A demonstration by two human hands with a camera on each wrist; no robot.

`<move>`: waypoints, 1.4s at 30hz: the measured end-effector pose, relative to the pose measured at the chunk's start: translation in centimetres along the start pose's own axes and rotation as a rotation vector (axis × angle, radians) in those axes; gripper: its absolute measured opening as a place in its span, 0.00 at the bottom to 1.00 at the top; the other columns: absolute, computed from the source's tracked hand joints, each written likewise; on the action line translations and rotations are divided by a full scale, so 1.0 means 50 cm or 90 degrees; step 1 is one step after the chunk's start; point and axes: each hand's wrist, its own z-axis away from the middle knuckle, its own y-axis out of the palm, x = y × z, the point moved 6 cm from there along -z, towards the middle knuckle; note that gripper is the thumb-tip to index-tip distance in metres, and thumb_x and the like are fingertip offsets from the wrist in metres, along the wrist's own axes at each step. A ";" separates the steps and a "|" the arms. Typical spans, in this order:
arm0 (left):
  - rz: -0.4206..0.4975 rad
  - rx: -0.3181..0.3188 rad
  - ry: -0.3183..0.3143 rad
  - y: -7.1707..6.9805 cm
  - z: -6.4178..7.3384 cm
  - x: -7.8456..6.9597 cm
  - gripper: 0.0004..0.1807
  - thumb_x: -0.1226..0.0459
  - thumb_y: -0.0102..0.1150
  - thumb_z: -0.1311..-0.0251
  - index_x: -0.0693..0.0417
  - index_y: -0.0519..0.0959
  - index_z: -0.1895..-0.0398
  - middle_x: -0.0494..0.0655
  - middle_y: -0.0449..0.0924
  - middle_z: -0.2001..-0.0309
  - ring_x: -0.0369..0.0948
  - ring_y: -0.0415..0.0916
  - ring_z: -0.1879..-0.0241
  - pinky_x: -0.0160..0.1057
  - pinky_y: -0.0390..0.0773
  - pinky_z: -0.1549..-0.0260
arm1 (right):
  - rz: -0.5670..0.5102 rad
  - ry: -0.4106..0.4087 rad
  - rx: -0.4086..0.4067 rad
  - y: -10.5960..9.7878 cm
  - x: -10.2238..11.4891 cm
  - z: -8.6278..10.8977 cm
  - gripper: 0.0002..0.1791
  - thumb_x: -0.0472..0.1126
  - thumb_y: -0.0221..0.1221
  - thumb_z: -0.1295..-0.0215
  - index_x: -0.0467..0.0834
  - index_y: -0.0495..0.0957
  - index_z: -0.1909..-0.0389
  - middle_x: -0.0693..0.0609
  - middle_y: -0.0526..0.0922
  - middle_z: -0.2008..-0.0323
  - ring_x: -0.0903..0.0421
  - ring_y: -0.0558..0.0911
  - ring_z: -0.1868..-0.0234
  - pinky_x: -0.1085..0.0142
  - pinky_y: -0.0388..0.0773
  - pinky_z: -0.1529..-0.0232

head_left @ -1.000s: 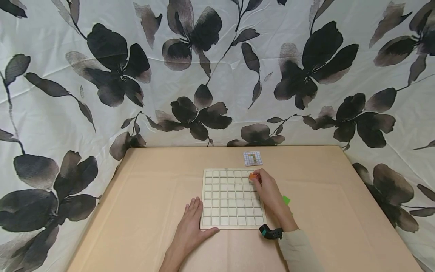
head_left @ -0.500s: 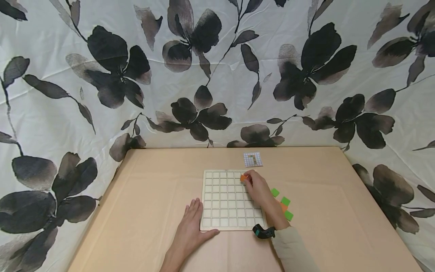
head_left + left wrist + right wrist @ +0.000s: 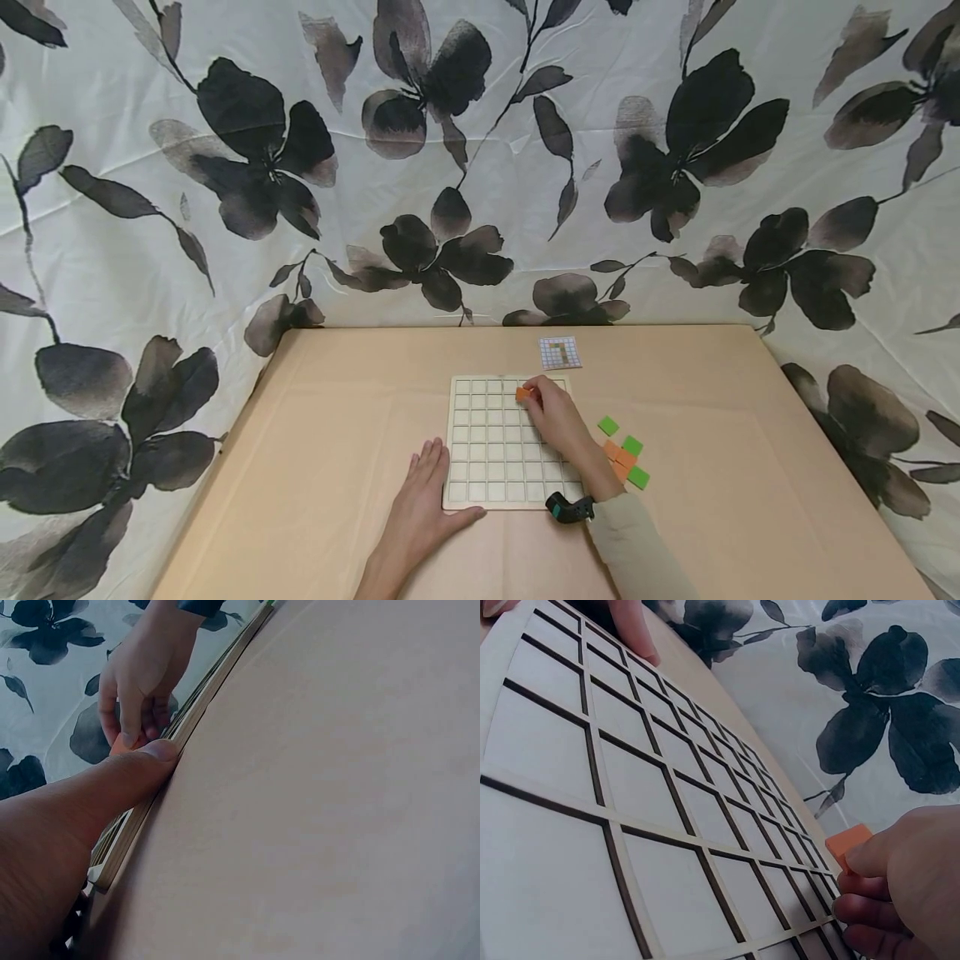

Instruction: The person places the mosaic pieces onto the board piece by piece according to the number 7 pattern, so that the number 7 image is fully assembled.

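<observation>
A light wooden grid board (image 3: 487, 471) with square recesses lies flat on the table. At its lower left corner rests the left hand (image 3: 422, 504), fingers straight along the left edge and thumb on the near edge. Over the far part of the board, the right hand (image 3: 558, 423) pinches an orange square tile (image 3: 521, 394) between thumb and fingertips. In the right wrist view the orange tile (image 3: 849, 844) is tilted above the far rows. The left wrist view shows the left thumb (image 3: 150, 761) pressing the board's edge.
Several loose green (image 3: 608, 426) and orange tiles (image 3: 617, 461) lie right of the board, beside the right forearm. A small card with a printed grid pattern (image 3: 559, 353) lies behind the board. A floral cloth (image 3: 562, 183) hangs behind the table (image 3: 337, 400).
The right hand has moved left across the far part of the board with the orange tile, uncovering the loose tiles at the right. The left hand has stayed in place.
</observation>
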 end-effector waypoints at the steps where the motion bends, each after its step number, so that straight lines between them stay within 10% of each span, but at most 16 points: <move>1: 0.000 -0.001 0.001 0.000 0.000 0.000 0.62 0.33 0.71 0.57 0.67 0.64 0.27 0.61 0.59 0.24 0.52 0.53 0.22 0.47 0.52 0.19 | -0.001 0.001 0.001 0.002 0.000 -0.001 0.10 0.39 0.58 0.27 0.44 0.77 0.48 0.53 0.77 0.66 0.58 0.73 0.68 0.69 0.73 0.71; 42: -0.011 -0.014 0.013 -0.005 -0.004 -0.007 0.61 0.33 0.71 0.58 0.69 0.66 0.30 0.62 0.62 0.25 0.54 0.56 0.23 0.51 0.57 0.21 | 0.073 -0.056 0.008 0.056 0.034 -0.032 0.09 0.40 0.61 0.30 0.46 0.81 0.52 0.56 0.79 0.68 0.61 0.72 0.69 0.71 0.72 0.69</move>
